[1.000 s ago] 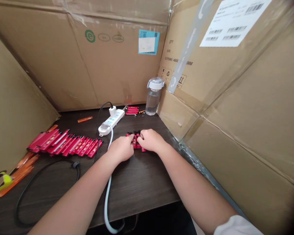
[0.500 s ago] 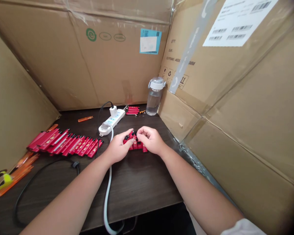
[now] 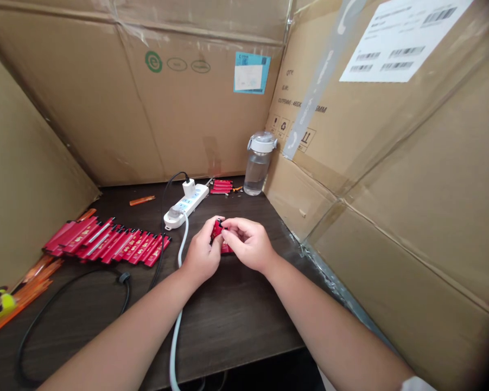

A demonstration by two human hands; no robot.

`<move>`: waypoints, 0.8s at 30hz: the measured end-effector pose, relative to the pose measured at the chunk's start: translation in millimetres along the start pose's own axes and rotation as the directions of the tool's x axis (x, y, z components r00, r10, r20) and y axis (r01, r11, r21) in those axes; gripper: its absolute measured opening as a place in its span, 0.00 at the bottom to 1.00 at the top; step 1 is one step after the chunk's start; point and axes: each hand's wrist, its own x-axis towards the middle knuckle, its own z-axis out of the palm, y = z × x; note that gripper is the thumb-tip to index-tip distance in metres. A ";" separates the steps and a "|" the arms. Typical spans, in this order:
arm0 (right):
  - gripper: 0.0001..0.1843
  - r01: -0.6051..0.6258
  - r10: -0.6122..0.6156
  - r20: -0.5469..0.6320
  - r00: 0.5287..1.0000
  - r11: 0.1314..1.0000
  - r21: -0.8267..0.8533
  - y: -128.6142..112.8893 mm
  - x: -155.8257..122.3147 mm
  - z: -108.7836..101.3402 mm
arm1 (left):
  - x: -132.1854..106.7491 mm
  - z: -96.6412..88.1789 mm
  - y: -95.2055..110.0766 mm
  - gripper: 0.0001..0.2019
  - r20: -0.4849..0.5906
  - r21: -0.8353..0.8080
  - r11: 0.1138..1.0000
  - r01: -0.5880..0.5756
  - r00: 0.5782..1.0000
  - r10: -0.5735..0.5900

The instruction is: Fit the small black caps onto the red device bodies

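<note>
My left hand (image 3: pixel 203 252) is closed on a red lighter (image 3: pixel 217 228) with a black top, tilted up between thumb and fingers. From the other side my right hand (image 3: pixel 250 243) comes in, its thumb and fingertips pinched together at the black top. Whatever small part those fingertips grip is hidden. Beneath the two hands, more red lighters (image 3: pixel 227 248) lie on the dark table, mostly covered. A long row of red lighters (image 3: pixel 120 243) with gold print and black ends lies to the left.
A white power strip (image 3: pixel 187 206) with plugs and cables stands behind my left hand. Near the back corner are a water bottle (image 3: pixel 257 171) and a few red lighters (image 3: pixel 222 186). Orange pieces (image 3: pixel 28 293) lie at the left. Cardboard walls (image 3: pixel 187 119) enclose the table (image 3: pixel 236 315).
Both hands have drawn closer together over the lighters. The left fingers now hold one lighter tilted up, and the right fingertips have moved in to its top. The view has shifted slightly.
</note>
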 end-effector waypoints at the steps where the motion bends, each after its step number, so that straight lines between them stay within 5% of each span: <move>1: 0.08 -0.030 0.030 0.002 1.000 0.998 0.048 -1.6 -0.3 1.1 | -0.3 0.1 0.1 0.15 -0.009 0.019 1.000 -0.008 1.000 0.008; 18: 0.08 -0.195 0.213 -0.048 0.976 0.948 0.250 -22.6 -3.7 11.8 | -0.6 -0.5 6.1 0.12 -0.109 0.360 0.925 -0.119 0.980 0.169; 24: 0.11 -0.259 0.284 0.016 0.959 0.847 0.463 -24.7 -1.3 14.1 | -2.4 -0.4 11.5 0.12 -0.097 0.371 0.913 -0.169 0.971 0.219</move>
